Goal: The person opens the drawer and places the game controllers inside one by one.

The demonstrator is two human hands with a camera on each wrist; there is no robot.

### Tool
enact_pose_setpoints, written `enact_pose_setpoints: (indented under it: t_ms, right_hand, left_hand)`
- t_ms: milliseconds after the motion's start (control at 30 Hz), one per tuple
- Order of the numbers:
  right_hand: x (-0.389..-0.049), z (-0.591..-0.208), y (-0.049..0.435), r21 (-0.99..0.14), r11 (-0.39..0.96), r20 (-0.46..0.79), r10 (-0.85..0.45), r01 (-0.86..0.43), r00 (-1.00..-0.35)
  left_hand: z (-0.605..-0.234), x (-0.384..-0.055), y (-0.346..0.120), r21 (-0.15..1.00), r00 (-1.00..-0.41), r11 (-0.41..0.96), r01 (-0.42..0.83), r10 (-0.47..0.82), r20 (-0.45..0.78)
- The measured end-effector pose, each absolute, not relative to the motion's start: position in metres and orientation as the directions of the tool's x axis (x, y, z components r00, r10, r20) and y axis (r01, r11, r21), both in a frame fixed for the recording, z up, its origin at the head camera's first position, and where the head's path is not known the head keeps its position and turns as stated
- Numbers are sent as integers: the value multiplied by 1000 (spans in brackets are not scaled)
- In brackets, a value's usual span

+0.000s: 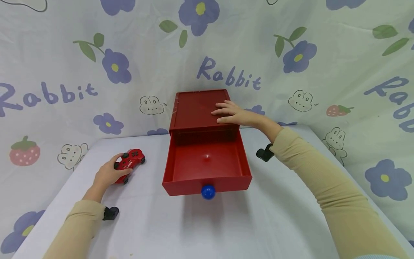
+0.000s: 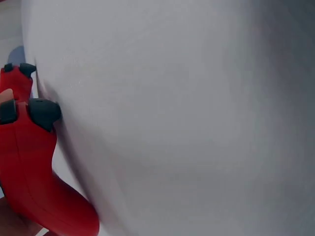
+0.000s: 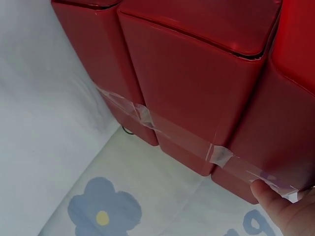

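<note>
At the left of the table my left hand (image 1: pixel 108 175) grips a red game controller (image 1: pixel 132 158) between thumb and fingers. The controller (image 2: pixel 29 172) has black buttons and sits close to the white surface in the left wrist view. A red box (image 1: pixel 200 108) stands at the back middle, its drawer (image 1: pixel 207 162) pulled out towards me with the red floor showing. A blue round knob (image 1: pixel 208 192) is on the drawer front. With fingers spread, my right hand (image 1: pixel 234 114) rests on the right part of the box top. Clear tape runs along the box side (image 3: pixel 187 78) in the right wrist view.
The white table (image 1: pixel 142 223) lies under everything. Close behind the box hangs a patterned cloth (image 1: pixel 148 64) with flowers, rabbits and lettering. A black wrist camera (image 1: pixel 265 153) is by the right sleeve, another black device (image 1: pixel 111 213) by the left one.
</note>
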State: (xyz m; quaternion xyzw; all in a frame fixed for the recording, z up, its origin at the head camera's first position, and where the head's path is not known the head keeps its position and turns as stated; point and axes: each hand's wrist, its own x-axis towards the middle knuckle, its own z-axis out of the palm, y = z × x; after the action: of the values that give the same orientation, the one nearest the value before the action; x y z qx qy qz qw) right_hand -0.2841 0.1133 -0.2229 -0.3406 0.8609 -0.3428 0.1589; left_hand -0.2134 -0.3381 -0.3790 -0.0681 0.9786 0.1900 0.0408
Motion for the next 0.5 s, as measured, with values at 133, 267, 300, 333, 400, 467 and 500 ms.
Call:
enact_pose_setpoints:
  t_ms: [133, 267, 300, 333, 400, 467, 500]
  right_hand:
    - [-284, -222, 114, -697, 535, -38, -692, -477, -721]
    - [-283, -222, 114, -697, 535, -37, -692, -478, -720]
    - [-282, -222, 113, -698, 532, -36, -695, -479, -719]
    - [-282, -221, 113, -697, 532, -36, -696, -481, -717]
    - [-282, -221, 113, -696, 531, -37, -698, -482, -715]
    - [-281, -221, 113, -696, 531, -38, -699, -483, -714]
    - [-281, -221, 113, -696, 532, -39, -698, -482, -715]
  left_hand:
    - [-380, -216, -337, 359, -983, 918, -169, -132, -126]
    - [-382, -217, -338, 366, -982, 914, -177, -137, -131]
    - [-382, -217, -339, 376, -981, 909, -181, -141, -132]
    - [-383, -218, -339, 389, -981, 902, -185, -145, -130]
    - [-385, -218, -340, 415, -981, 890, -186, -149, -122]
    - [-386, -219, -341, 445, -982, 876, -188, -153, -113]
    - [-386, -219, -341, 455, -982, 871, -185, -153, -107]
